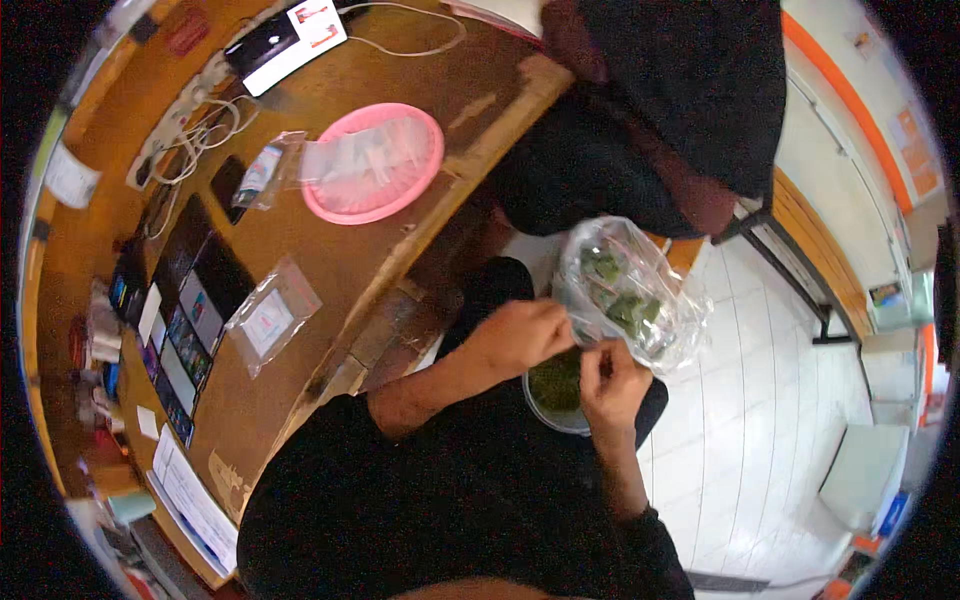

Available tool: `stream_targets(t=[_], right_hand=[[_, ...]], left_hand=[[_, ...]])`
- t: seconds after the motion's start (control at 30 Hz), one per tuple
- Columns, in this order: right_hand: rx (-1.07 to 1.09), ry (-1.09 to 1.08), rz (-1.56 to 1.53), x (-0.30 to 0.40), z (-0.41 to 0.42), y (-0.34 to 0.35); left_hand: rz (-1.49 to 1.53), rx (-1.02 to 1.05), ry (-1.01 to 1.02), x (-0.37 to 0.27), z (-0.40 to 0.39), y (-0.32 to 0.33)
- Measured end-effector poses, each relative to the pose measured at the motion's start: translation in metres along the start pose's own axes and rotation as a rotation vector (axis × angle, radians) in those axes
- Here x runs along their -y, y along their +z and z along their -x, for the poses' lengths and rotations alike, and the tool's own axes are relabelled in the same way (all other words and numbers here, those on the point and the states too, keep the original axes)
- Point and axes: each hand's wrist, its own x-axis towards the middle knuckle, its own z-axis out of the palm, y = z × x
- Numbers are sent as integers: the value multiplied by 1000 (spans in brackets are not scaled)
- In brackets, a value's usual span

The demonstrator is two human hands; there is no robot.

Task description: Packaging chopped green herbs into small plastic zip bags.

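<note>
A clear plastic bag (667, 304) with green leafy pieces (634, 311) inside hangs just beyond my hands. My left hand (529, 337) pinches its near edge, fingers curled closed. Close beside it, my right hand (616, 379) grips the same edge between thumb and fingers. Below the hands, a round clear tub (555, 391) holding a green mass rests at my lap. My right hand and the bag cover part of the tub's rim, and the exact fingertip contact is blurred.
The wooden table (360, 292) on the left bears a pink basket (431, 169) with clear plastic bags on it, a zip bag (274, 322), several phones (191, 330), papers (191, 499) and white cables (199, 150). A person in dark clothes (682, 82) sits ahead. White tiled floor (739, 420) lies right.
</note>
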Motion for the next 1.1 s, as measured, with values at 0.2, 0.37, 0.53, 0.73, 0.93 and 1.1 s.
stream_targets(t=[0.2, 0.37, 0.53, 0.73, 0.93, 1.1], right_hand=[[49, -53, -78, 8, -7, -1], [127, 205, -19, -4, -3, -9], [364, 453, -588, -11, -6, -16], [562, 305, 200, -117, 22, 50], [1011, 269, 694, -165, 47, 118], [1052, 188, 750, -162, 52, 131]], left_hand=[[410, 47, -319, -17, -10, -4], [46, -124, 185, 1, -4, 6], [209, -215, 294, 22, 7, 14], [1086, -281, -271, 53, 38, 28], [1085, -166, -318, 48, 50, 18], [1056, -140, -307, 50, 53, 17]])
